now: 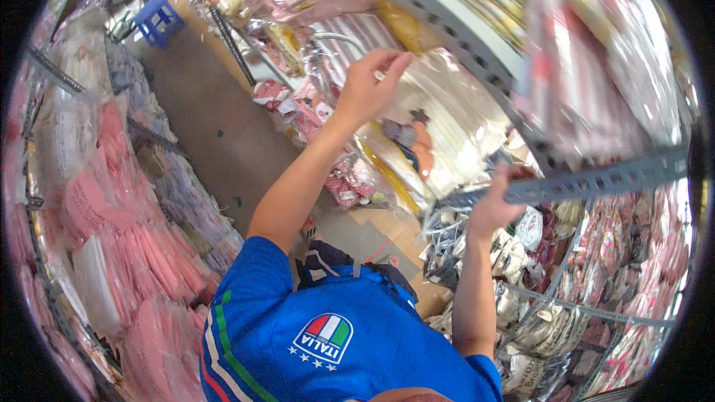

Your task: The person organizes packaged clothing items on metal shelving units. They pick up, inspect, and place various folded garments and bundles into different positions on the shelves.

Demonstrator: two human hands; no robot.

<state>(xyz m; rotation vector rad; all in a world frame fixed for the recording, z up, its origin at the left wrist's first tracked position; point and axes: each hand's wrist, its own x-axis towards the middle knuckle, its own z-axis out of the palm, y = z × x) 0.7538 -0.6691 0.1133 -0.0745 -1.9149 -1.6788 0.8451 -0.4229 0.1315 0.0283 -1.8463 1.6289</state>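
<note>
While my left hand (376,89) hangs over the shelf, its thumb and fingertips are drawn together beside a clear plastic packet of cream, striped clothing (450,130); I cannot tell from here whether they pinch the film. That packet, decorated with a dark star, grey rounded shapes and an orange figure, lies near the shelf's corner, between my two hands. My right hand (493,207) is at the grey perforated metal bar (588,180) by that corner, thumb pointing up and away from me; the rest of its fingers are too hidden for me to say whether they grip the metal.

Along the shelf's far edge I see another grey slotted beam (480,56), with blurred pink-and-white striped packets (573,67) beyond it. Bagged red-and-white patterned pieces (350,184) sit by the near left edge of the shelf, close to my left forearm. Across the brown floor (205,104), coral-pink garments in clear bags (141,227) fill the left-hand racking, and a blue plastic crate-like object (158,22) stands at the aisle's far end. Below me is a bright blue short-sleeved shirt (298,353) with striped trim.
</note>
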